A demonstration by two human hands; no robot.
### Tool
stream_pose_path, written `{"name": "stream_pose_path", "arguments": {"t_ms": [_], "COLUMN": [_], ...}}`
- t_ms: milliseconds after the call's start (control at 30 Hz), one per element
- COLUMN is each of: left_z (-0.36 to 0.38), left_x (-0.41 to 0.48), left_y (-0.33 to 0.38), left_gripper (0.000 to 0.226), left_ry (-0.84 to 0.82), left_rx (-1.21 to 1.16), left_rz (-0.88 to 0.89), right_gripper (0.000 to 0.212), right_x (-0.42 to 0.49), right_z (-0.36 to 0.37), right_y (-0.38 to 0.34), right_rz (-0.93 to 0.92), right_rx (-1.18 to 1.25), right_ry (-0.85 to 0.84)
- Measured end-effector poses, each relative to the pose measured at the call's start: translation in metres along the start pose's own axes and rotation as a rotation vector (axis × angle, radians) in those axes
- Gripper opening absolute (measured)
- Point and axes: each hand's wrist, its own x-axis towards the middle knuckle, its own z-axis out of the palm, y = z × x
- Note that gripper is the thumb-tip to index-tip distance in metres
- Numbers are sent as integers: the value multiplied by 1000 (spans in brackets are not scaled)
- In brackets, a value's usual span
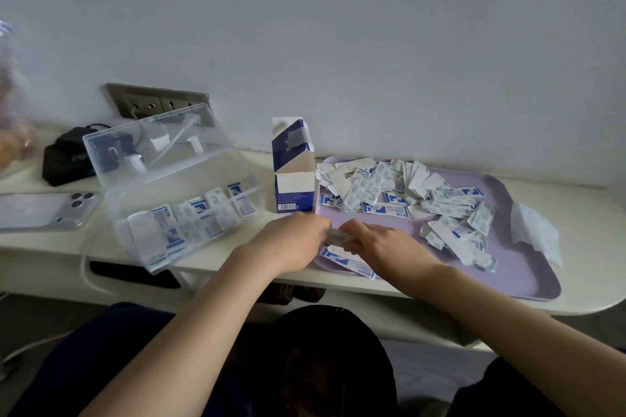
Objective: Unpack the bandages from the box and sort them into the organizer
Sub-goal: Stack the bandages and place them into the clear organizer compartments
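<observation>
A purple tray (528,278) on the white desk carries a loose pile of white-and-blue bandages (406,196). The opened blue-and-white bandage box (294,176) stands upright at the tray's left edge. Left of it sits the clear plastic organizer (176,206) with its lid up and several bandages standing in a row inside. My left hand (291,240) and my right hand (382,247) meet over the tray's near left corner and together hold a small blurred stack of bandages (337,236). One more bandage (349,262) lies flat on the tray under my hands.
A phone (44,210) lies face down at the desk's left, with a black pouch (67,159) behind it. A wall socket (152,101) with a plugged cable sits behind the organizer. A folded white paper (535,230) rests on the tray's right rim.
</observation>
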Motion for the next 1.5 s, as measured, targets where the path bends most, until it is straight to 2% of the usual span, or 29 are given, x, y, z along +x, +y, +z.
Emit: {"name": "stream_pose_path", "arguments": {"t_ms": [133, 267, 400, 500, 600, 767, 933, 1000, 1067, 1167, 1233, 1500], "left_z": [-3, -11, -23, -30, -36, -43, -42, -42, -40, -32, -29, -30], "left_x": [-10, -16, -24, -31, -35, -40, -43, -45, -48, -53, -54, -53], "left_y": [-16, -26, -37, -50, -63, -79, -100, -106, -113, -124, -129, -134], "left_gripper": [16, 16, 17, 16, 12, 7, 19, 31, 38, 31, 22, 15], "left_ry": [124, 222, 392, 473, 519, 619, 732, 731, 664, 479, 420, 431], "left_rx": [-13, -184, -281, -255, -219, -165, -116, -143, -114, 8, 45, 67], "left_rz": [-1, -18, -80, -99, -76, -58, -84, -120, -177, -201, -197, -189], "right_gripper": [19, 25, 17, 19, 18, 24, 17, 15, 9, 6, 9, 21], "right_x": [5, 19, 35, 50, 68, 95, 118, 129, 142, 168, 186, 229], "right_z": [3, 5, -9, -20, -26, -35, -42, -46, -49, -44, -36, -5], "right_y": [-10, -22, -46, -59, -67, -92, -107, -109, -108, -106, -106, -109], "right_rz": [84, 129, 118, 50, 20, -14, -34, -17, 28, 86, 115, 175], "right_rx": [210, 324, 442, 380, 309, 379, 409, 388, 330, 265, 209, -16], "right_ry": [76, 177, 230, 267, 231, 287, 251, 256, 248, 201, 137, -136]}}
